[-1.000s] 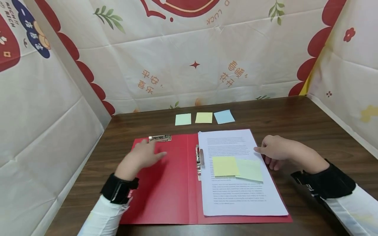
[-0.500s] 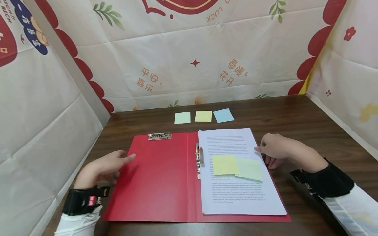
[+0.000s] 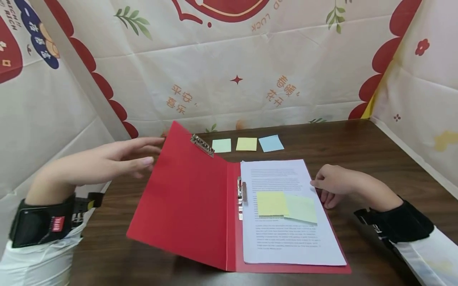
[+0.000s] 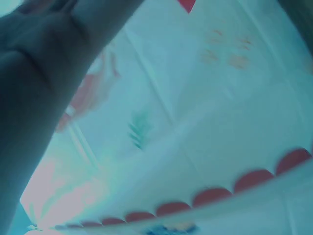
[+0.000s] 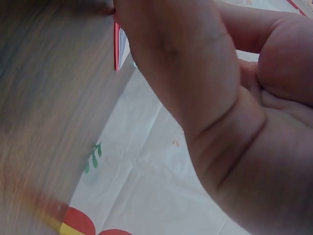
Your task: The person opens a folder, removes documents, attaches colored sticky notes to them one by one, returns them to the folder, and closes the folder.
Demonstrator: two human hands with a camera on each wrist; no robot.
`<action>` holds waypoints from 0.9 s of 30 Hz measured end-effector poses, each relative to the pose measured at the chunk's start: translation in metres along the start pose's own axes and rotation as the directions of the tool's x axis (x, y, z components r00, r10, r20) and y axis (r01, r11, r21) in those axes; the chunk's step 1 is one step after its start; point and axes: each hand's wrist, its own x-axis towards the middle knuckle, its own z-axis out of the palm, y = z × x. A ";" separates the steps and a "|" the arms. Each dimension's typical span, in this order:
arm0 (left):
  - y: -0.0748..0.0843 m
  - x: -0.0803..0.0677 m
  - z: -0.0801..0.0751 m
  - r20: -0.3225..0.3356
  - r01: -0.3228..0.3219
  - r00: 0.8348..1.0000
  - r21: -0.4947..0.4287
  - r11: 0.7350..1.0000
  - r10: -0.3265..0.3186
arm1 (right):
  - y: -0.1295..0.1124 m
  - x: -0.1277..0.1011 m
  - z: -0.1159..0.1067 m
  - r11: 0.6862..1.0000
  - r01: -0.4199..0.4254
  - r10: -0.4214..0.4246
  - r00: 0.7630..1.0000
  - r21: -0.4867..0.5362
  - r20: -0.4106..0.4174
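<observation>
A red clip folder [image 3: 186,198] lies spread on the table in the head view, its left cover tilted up off the wood. My left hand [image 3: 111,161] is at that cover's outer edge, fingers extended to it and thumb apart on the near side; the fingertips are partly hidden. A stack of printed paper [image 3: 282,242] lies on the right half, under a lever clip [image 3: 240,196]. My right hand [image 3: 334,184] holds the right edge of the folder and paper, one digit over the sheets and the others curled beside the edge.
A yellow sticky note [image 3: 272,203] and a green one [image 3: 301,208] overlap on the top page. Behind the folder lie a green note [image 3: 222,145], a yellow note [image 3: 246,143] and a blue note [image 3: 271,143]. Printed cloth [image 3: 229,51] encloses the table's back and sides.
My left hand has gone from above the left cover to its outer edge, then up and left. That cover has risen from flat to tilted. My right hand has stayed in place.
</observation>
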 end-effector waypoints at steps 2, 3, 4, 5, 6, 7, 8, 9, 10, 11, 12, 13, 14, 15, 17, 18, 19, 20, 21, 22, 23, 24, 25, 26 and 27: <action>0.016 0.013 0.008 -0.026 -0.065 0.997 0.043 0.997 0.066 | 0.001 0.000 0.002 0.999 0.013 -0.013 1.000 0.029 0.003; 0.023 0.019 0.014 -0.044 -0.092 0.994 0.058 0.994 0.095 | 0.001 0.000 0.003 0.999 0.024 -0.024 1.000 0.044 0.006; 0.029 0.026 0.021 -0.066 -0.118 0.990 0.081 0.990 0.124 | 0.001 0.001 0.004 0.997 0.032 -0.032 0.999 0.064 0.011; 0.034 0.033 0.029 -0.087 -0.143 0.985 0.096 0.985 0.152 | 0.000 0.001 0.006 0.996 0.044 -0.045 0.999 0.080 0.016; 0.038 0.041 0.037 -0.103 -0.176 0.977 0.114 0.978 0.188 | 0.000 0.001 0.007 0.993 0.054 -0.057 0.998 0.102 0.024; 0.041 0.050 0.047 -0.115 -0.215 0.966 0.140 0.967 0.232 | -0.001 0.002 0.008 0.991 0.066 -0.070 0.997 0.118 0.033; 0.043 0.060 0.056 -0.117 -0.248 0.957 0.152 0.957 0.267 | -0.001 0.002 0.009 0.988 0.077 -0.084 0.996 0.133 0.043; 0.045 0.070 0.067 -0.108 -0.285 0.946 0.172 0.943 0.305 | -0.001 0.003 0.011 0.986 0.092 -0.101 0.993 0.141 0.054; 0.046 0.080 0.076 -0.098 -0.310 0.938 0.197 0.930 0.333 | -0.001 0.003 0.011 0.984 0.099 -0.110 0.992 0.149 0.064; 0.046 0.090 0.086 -0.077 -0.327 0.933 0.226 0.918 0.352 | -0.001 0.003 0.012 0.982 0.108 -0.120 0.990 0.154 0.071; 0.046 0.100 0.097 -0.048 -0.335 0.932 0.259 0.906 0.359 | -0.001 0.004 0.012 0.981 0.112 -0.126 0.989 0.157 0.077; 0.044 0.109 0.107 -0.022 -0.329 0.936 0.291 0.898 0.351 | 0.000 0.005 0.011 0.982 0.121 -0.134 0.988 0.147 0.081; 0.042 0.117 0.117 0.004 -0.309 0.946 0.321 0.895 0.326 | 0.000 0.004 0.011 0.982 0.123 -0.135 0.988 0.141 0.080; 0.039 0.125 0.126 0.025 -0.284 0.955 0.355 0.891 0.295 | 0.000 0.005 0.010 0.983 0.126 -0.137 0.987 0.133 0.078; 0.033 0.139 0.144 0.060 -0.226 0.973 0.415 0.881 0.221 | 0.001 0.004 0.007 0.984 0.126 -0.135 0.988 0.123 0.068; 0.028 0.145 0.152 0.069 -0.198 0.980 0.437 0.878 0.187 | 0.001 0.003 0.006 0.985 0.130 -0.138 0.988 0.114 0.062; 0.024 0.150 0.159 0.070 -0.173 0.985 0.455 0.874 0.158 | 0.001 0.003 0.004 0.985 0.135 -0.141 0.989 0.104 0.054; 0.020 0.154 0.165 0.069 -0.150 0.989 0.470 0.870 0.134 | 0.001 0.002 0.003 0.986 0.137 -0.142 0.989 0.100 0.045; 0.016 0.157 0.171 0.068 -0.134 0.991 0.483 0.865 0.115 | 0.001 0.001 0.002 0.986 0.140 -0.144 0.989 0.091 0.038; 0.013 0.160 0.175 0.065 -0.122 0.993 0.497 0.859 0.103 | 0.000 0.000 0.002 0.986 0.144 -0.147 0.989 0.084 0.033; 0.010 0.162 0.179 0.062 -0.115 0.993 0.508 0.854 0.097 | -0.002 0.000 0.001 0.986 0.150 -0.153 0.988 0.072 0.027; 0.008 0.164 0.183 0.060 -0.108 0.994 0.516 0.850 0.089 | -0.002 -0.001 0.001 0.986 0.156 -0.157 0.987 0.064 0.022; 0.008 0.166 0.185 0.060 -0.104 0.995 0.525 0.845 0.085 | -0.003 -0.002 0.002 0.986 0.160 -0.161 0.987 0.056 0.018; 0.007 0.167 0.188 0.061 -0.101 0.995 0.538 0.837 0.081 | -0.004 -0.002 0.002 0.985 0.163 -0.164 0.986 0.048 0.017; 0.006 0.169 0.191 0.064 -0.102 0.995 0.549 0.829 0.079 | -0.005 -0.003 0.003 0.985 0.165 -0.166 0.986 0.042 0.019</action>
